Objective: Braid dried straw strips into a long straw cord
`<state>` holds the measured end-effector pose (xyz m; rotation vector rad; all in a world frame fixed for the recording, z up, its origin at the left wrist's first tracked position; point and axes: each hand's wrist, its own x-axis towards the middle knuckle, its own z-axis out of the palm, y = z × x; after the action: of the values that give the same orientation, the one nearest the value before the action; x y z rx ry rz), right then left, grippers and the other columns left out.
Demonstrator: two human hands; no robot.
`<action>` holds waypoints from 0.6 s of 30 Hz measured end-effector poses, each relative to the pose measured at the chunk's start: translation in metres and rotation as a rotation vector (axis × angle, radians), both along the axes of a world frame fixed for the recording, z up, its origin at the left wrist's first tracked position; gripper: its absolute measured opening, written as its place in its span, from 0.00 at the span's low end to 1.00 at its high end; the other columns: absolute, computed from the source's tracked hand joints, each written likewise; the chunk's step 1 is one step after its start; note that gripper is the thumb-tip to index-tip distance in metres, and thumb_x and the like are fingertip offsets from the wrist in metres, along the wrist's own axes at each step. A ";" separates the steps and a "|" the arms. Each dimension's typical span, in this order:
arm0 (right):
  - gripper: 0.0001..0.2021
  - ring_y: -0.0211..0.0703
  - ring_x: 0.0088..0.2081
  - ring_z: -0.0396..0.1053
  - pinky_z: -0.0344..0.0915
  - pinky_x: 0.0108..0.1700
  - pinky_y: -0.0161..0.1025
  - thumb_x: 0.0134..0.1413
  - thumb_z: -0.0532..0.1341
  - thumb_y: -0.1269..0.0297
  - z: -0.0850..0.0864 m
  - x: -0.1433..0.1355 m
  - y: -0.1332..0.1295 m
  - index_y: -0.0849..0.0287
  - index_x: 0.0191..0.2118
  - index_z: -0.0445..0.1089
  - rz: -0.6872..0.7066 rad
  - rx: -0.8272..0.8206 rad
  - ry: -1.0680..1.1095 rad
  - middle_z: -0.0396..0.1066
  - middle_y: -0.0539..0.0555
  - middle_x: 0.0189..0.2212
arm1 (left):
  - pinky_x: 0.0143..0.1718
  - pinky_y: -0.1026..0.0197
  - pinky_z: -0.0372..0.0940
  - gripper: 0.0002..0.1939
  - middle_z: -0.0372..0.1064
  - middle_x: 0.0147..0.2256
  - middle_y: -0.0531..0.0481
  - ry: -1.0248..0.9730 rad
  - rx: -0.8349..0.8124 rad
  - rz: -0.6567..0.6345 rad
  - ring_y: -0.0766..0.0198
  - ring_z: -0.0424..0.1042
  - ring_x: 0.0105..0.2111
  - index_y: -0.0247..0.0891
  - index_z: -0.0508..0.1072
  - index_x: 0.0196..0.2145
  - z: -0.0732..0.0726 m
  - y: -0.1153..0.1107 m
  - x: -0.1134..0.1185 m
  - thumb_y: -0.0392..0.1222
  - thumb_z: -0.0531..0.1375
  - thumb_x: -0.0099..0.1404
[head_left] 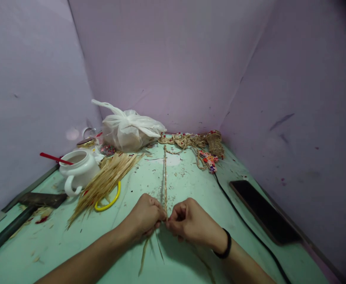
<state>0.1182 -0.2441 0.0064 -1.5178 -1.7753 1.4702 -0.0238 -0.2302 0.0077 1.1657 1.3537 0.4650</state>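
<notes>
A thin straw braid [165,177] runs straight from the back of the table toward me. My left hand [147,215] pinches its near end from the left, fingers closed. From the right, my right hand [187,221] pinches the same end, thumb and forefinger pressed together, with a black band on the wrist. The fingertips of both hands almost meet at the braid. Loose straw strands [143,256] hang down below my left hand, and another blurred strand trails under my right wrist.
Left: a straw bundle [106,177], yellow scissors handle [110,203], white pot [79,169] with a red stick [54,158], and a hammer-like tool [42,200]. Behind: a white plastic bag [131,132] and coiled braid [187,140]. Right: a phone [262,209] and black cable [244,221].
</notes>
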 end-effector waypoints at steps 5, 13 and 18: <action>0.06 0.30 0.17 0.55 0.49 0.19 0.29 0.37 0.56 0.72 -0.001 0.001 -0.006 0.63 0.17 0.67 0.104 0.153 0.057 0.63 0.48 0.14 | 0.10 0.68 0.39 0.06 0.53 0.08 0.56 -0.065 0.040 -0.064 0.74 0.47 0.08 0.34 0.62 0.12 -0.002 0.001 -0.002 0.36 0.51 0.42; 0.10 0.33 0.22 0.64 0.62 0.27 0.31 0.41 0.61 0.60 0.015 0.015 0.031 0.64 0.26 0.68 -0.272 -0.116 0.477 0.69 0.53 0.23 | 0.17 0.68 0.41 0.04 0.49 0.11 0.58 -0.068 0.213 -0.171 0.75 0.46 0.15 0.32 0.64 0.14 -0.002 0.005 -0.005 0.34 0.52 0.41; 0.07 0.35 0.22 0.67 0.64 0.26 0.33 0.50 0.53 0.66 0.012 -0.005 0.075 0.65 0.29 0.64 -0.336 -0.340 0.412 0.70 0.58 0.25 | 0.18 0.68 0.43 0.04 0.50 0.14 0.57 -0.113 0.283 -0.308 0.74 0.49 0.17 0.32 0.63 0.15 -0.010 0.011 -0.009 0.33 0.51 0.43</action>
<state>0.1132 -0.1692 0.0181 -1.4387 -1.0207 1.8034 -0.0331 -0.2193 -0.0023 1.5287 1.0089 0.5009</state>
